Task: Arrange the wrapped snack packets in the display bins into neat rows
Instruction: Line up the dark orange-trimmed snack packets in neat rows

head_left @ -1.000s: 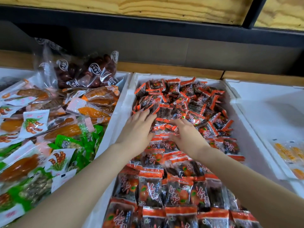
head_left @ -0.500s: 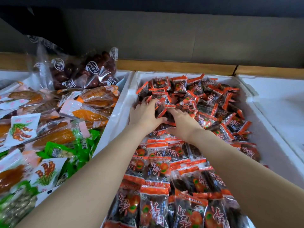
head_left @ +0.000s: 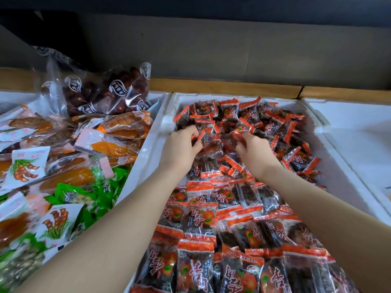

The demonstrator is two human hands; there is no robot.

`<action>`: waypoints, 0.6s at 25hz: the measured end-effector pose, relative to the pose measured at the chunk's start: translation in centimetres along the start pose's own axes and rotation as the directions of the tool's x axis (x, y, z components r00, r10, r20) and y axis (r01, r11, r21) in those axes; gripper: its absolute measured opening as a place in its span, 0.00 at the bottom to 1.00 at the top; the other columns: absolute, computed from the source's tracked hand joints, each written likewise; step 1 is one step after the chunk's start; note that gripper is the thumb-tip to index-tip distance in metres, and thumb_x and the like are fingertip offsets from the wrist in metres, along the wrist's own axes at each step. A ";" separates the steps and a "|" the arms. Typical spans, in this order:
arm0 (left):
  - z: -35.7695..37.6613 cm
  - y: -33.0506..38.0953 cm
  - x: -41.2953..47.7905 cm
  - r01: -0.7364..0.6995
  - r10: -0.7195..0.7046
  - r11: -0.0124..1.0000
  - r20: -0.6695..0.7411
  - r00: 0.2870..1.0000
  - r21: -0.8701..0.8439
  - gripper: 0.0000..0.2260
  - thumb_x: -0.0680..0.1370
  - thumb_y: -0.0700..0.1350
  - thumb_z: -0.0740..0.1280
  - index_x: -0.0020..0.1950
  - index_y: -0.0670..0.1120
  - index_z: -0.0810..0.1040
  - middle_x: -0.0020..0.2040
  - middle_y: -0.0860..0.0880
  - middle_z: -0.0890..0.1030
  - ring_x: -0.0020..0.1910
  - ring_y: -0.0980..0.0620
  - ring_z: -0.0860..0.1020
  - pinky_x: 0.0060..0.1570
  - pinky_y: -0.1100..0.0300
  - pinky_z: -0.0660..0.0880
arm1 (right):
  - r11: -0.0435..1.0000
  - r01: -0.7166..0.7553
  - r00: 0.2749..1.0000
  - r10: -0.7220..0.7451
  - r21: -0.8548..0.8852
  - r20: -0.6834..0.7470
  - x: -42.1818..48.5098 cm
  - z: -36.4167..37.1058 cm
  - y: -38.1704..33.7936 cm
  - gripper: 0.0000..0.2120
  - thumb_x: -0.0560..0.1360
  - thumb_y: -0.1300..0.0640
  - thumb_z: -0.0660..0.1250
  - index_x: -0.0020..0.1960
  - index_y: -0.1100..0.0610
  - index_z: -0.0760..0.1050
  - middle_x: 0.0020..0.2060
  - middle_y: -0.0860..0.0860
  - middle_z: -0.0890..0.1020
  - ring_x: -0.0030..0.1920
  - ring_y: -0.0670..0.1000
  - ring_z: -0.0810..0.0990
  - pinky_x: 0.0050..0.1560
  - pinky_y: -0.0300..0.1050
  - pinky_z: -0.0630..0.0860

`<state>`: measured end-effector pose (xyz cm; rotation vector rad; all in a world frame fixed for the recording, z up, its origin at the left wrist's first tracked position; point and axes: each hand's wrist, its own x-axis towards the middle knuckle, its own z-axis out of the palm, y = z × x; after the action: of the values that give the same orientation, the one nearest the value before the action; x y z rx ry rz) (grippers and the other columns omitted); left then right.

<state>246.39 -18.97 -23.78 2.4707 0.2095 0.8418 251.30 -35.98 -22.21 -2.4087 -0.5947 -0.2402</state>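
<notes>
Small snack packets with orange-red ends and dark filling fill the middle white foam bin (head_left: 157, 127). Near me they lie in overlapping rows (head_left: 203, 218); at the far end they form a loose heap (head_left: 266, 123). My left hand (head_left: 179, 148) curls its fingers round a packet (head_left: 200, 137) at the near edge of the heap. My right hand (head_left: 255, 153) pinches another packet (head_left: 238, 135) by its orange end. Both hands sit close together over the bin's middle.
The left bin holds mixed packets: orange dried-fruit packs (head_left: 114, 148), green packs (head_left: 72, 194) and white printed ones (head_left: 27, 166), with clear bags of dark red fruit (head_left: 105, 92) at the back. A white bin (head_left: 355, 132) stands on the right. A wooden ledge (head_left: 224, 88) runs behind.
Both hands reached further into the bin, from the laid rows up to the loose heap. Their fingers went from flat on the packets to curled round single packets.
</notes>
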 end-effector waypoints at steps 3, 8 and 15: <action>-0.1 0.7 -0.4 -0.058 0.056 0.995 -0.033 0.998 -0.083 0.04 0.78 0.42 0.65 0.43 0.47 0.73 0.32 0.50 0.77 0.29 0.50 0.73 0.29 0.56 0.67 | 0.913 -0.178 0.982 0.190 0.366 0.002 -0.6 -0.6 -0.1 0.08 0.80 0.63 0.54 0.52 0.62 0.72 0.40 0.57 0.80 0.39 0.56 0.83 0.37 0.47 0.81; -1.5 4.0 -1.8 -0.169 0.123 0.946 -0.178 0.976 -0.275 0.05 0.80 0.41 0.62 0.44 0.48 0.72 0.37 0.54 0.75 0.30 0.57 0.72 0.32 0.64 0.68 | 0.625 -0.374 0.926 0.299 0.686 0.232 -2.9 -1.6 -1.3 0.20 0.81 0.60 0.54 0.73 0.61 0.61 0.62 0.54 0.75 0.44 0.53 0.84 0.38 0.39 0.81; -2.8 6.0 -5.3 0.153 -0.202 0.821 -0.030 0.979 -0.550 0.03 0.78 0.44 0.67 0.49 0.47 0.75 0.38 0.54 0.74 0.35 0.61 0.71 0.36 0.72 0.66 | 0.664 -0.368 0.929 0.234 0.651 0.287 -6.5 -3.4 -3.0 0.06 0.81 0.58 0.57 0.50 0.59 0.72 0.37 0.53 0.77 0.29 0.48 0.79 0.28 0.37 0.77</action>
<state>240.35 -24.50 -21.61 1.8487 0.1949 0.7960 244.08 -38.36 -19.99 -1.7368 -0.2668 0.3133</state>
